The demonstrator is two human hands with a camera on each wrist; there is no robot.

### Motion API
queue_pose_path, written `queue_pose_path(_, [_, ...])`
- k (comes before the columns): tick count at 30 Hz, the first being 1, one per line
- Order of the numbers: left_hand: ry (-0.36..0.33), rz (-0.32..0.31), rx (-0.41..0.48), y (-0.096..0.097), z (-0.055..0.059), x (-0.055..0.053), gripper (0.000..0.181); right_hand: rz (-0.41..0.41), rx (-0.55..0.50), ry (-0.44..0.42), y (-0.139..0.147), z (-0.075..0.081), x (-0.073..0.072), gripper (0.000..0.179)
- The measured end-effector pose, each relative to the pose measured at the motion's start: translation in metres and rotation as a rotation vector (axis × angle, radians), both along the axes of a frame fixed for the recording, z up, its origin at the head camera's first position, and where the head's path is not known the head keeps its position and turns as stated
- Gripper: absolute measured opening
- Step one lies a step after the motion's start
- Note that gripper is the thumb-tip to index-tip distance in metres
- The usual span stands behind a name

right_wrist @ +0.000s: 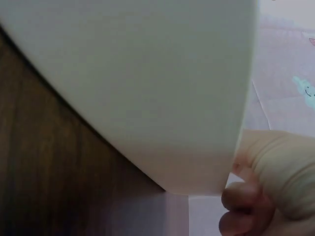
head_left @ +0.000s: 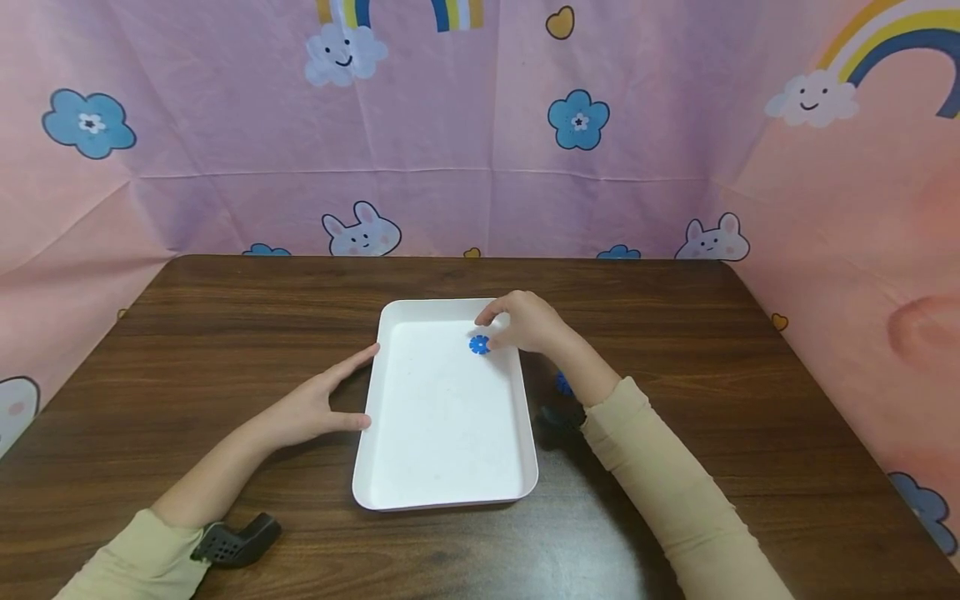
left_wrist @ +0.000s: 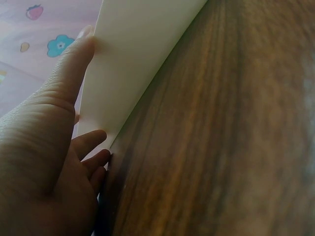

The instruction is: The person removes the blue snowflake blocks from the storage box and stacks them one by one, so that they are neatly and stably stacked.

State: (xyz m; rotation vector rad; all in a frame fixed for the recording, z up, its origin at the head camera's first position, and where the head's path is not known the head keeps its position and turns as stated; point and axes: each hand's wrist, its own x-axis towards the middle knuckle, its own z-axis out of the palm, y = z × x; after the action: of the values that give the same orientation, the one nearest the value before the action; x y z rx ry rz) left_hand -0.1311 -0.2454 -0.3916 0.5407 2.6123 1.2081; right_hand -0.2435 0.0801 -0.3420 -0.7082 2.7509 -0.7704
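Note:
A shallow white tray (head_left: 442, 417) lies on the brown table. My left hand (head_left: 307, 408) rests against the tray's left side, thumb and fingers spread, their tips at the rim; the left wrist view shows the thumb (left_wrist: 74, 69) along the wall. Over the far right corner of the tray, my right hand (head_left: 528, 323) reaches in across the rim. Its thumb tip overlaps the edge of a blue notched plastic disc (head_left: 478, 344) inside the tray, while the index finger stands apart above it. The right wrist view hides the disc behind the tray's wall (right_wrist: 162, 98).
Another blue piece (head_left: 564, 383) is on the table right of the tray, partly hidden by my right forearm. A black wrist camera (head_left: 236, 540) sits on the left sleeve. A printed cloth (head_left: 450, 150) hangs behind the table's far edge and along both sides.

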Motion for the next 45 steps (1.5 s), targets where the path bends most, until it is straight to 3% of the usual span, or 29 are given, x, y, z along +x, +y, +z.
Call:
queue_pose_path(7, [0.012, -0.002, -0.008, -0.001, -0.001, -0.001, 0.097, 0.019, 0.100, 0.048, -0.007, 0.001, -0.002, 0.030])
queue_pose_path(14, [0.008, -0.005, 0.000, -0.001, 0.001, 0.001, 0.097, 0.065, 0.158, 0.042, -0.013, -0.004, -0.004, 0.031])
queue_pose_path(33, [0.020, -0.016, -0.013, 0.000, 0.003, 0.002, 0.095, 0.159, 0.142, 0.002, -0.013, -0.014, -0.011, 0.030])
queue_pose_path(45, [0.003, -0.005, -0.001, 0.001, 0.002, 0.001, 0.097, 0.148, 0.079, 0.020, -0.006, -0.007, -0.009, 0.027])
